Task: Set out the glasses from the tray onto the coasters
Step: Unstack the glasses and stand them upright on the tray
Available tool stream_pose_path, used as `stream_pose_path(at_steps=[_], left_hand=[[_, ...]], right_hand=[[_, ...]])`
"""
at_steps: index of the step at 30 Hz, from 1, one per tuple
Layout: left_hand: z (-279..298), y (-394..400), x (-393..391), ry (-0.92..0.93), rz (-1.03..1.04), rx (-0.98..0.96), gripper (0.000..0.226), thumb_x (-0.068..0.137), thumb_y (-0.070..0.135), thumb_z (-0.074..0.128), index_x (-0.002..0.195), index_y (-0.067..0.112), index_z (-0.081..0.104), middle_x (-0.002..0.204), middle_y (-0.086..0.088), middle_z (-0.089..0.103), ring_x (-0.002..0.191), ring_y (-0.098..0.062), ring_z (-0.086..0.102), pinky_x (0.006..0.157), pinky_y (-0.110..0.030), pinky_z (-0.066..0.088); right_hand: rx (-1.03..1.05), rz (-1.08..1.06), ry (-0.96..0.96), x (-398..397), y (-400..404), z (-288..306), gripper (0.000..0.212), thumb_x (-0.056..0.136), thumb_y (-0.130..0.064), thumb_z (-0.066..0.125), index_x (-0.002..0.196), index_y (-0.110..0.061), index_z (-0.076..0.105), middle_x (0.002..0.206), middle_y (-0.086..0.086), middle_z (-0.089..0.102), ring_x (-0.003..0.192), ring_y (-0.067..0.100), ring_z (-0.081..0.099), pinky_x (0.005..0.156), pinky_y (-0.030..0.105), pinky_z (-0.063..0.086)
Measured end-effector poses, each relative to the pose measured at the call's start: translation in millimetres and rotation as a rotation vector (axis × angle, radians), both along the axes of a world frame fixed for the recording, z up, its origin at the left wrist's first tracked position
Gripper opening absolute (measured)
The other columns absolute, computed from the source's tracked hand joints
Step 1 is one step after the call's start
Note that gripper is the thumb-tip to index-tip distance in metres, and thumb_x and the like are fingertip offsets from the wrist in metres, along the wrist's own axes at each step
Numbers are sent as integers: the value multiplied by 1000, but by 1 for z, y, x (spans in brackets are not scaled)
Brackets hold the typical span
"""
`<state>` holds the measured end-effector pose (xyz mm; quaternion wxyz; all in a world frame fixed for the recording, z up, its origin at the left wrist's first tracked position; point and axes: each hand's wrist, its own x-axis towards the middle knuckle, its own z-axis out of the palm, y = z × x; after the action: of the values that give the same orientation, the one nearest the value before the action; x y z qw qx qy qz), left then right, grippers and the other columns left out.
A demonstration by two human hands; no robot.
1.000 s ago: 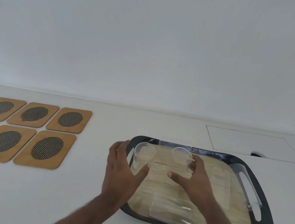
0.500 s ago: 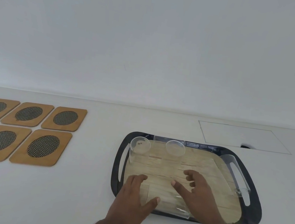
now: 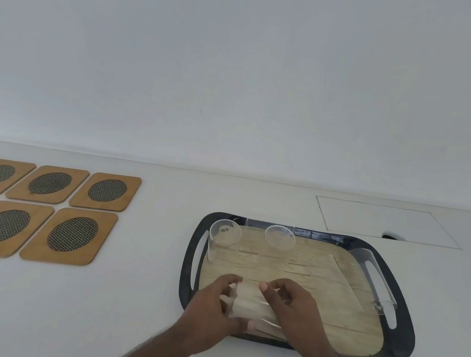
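glass (image 3: 249,306) lying at tray (image 3: 399,337) front, now apparently clasped by left hand (image 3: 210,308) and right hand (image 3: 297,311), previously spread above

A white table (image 3: 86,324) and a white wall (image 3: 243,73)

The table is big, flat and white, and it runs back to meet the plain white wall. At the back right of the table top there is 1 thin outline of a flat panel (image 3: 385,222). At the panel's near edge there is 1 small dark hole (image 3: 390,237).
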<state>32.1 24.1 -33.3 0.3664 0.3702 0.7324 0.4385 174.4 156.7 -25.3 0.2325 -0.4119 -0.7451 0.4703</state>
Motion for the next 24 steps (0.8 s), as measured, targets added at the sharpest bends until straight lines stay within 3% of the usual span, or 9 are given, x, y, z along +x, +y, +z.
stream_pose_path(at_steps=[2, 4, 7, 9, 12, 14, 16, 19, 24], left_hand=[[8, -1, -1, -74, 42, 65, 76, 58, 42, 94, 123, 47, 55, 115, 6, 61, 82, -6, 68, 75, -26, 61], [17, -1, -2, -109, 79, 112, 69, 61, 44, 92, 120, 50, 57, 117, 4, 61, 81, -7, 68, 76, -29, 62], [31, 2, -5, -95, 137, 166, 65, 63, 47, 90, 120, 50, 59, 119, 4, 63, 91, -17, 69, 87, -36, 61], [39, 3, -7, -64, 176, 212, 64, 63, 43, 92, 120, 49, 61, 118, 7, 64, 95, -10, 68, 88, -30, 59], [47, 3, -13, 72, 199, 256, 67, 63, 39, 93, 122, 49, 61, 119, 14, 63, 103, -2, 64, 88, -21, 55], [50, 0, -17, 192, 189, 274, 66, 64, 37, 93, 121, 51, 60, 119, 19, 59, 106, 10, 56, 81, -6, 46], [51, -3, -20, 274, 177, 275, 65, 65, 36, 92, 117, 55, 57, 118, 21, 57, 107, 16, 50, 79, -2, 41], [49, -6, -22, 363, 179, 260, 66, 65, 38, 91, 116, 58, 53, 117, 23, 57, 111, 7, 52, 84, -7, 42], [44, -7, -24, 424, 173, 236, 70, 64, 37, 91, 124, 47, 57, 117, 24, 57, 115, -8, 55, 97, -33, 50]], right_hand=[[-8, -7, 62, -5, 0, 2, 44, 73, -69, 60, 78, -26, 69, 64, -6, 64, 61, 10, 57, 60, 27, 47], [-32, -4, 115, -10, -2, 5, 42, 79, -64, 58, 76, -23, 69, 70, 3, 67, 67, 22, 62, 66, 37, 53], [-72, 6, 173, -15, -4, 12, 46, 84, -58, 54, 81, -15, 70, 79, 10, 69, 75, 27, 65, 66, 30, 54], [-73, 35, 178, -17, -5, 17, 49, 86, -55, 53, 83, -10, 69, 79, 12, 68, 73, 24, 63, 67, 29, 51], [20, 59, 134, -14, -4, 21, 31, 85, -52, 59, 86, -23, 70, 80, -7, 70, 77, 3, 62, 72, 22, 46], [152, -14, 83, -7, 1, 22, 21, 85, -46, 67, 92, -27, 69, 88, -12, 70, 89, 0, 62, 78, 21, 45], [342, -116, 26, 3, 10, 25, 20, 83, -37, 73, 97, -24, 68, 96, -11, 67, 95, 5, 59, 83, 26, 44], [540, -225, -147, 20, 28, 28, 31, 81, -29, 76, 107, -16, 67, 105, 1, 65, 106, 23, 54, 93, 38, 41], [472, -273, -457, 34, 51, 29, 58, 80, -36, 74, 130, -13, 53, 129, 12, 54, 122, 34, 45, 101, 49, 38]])
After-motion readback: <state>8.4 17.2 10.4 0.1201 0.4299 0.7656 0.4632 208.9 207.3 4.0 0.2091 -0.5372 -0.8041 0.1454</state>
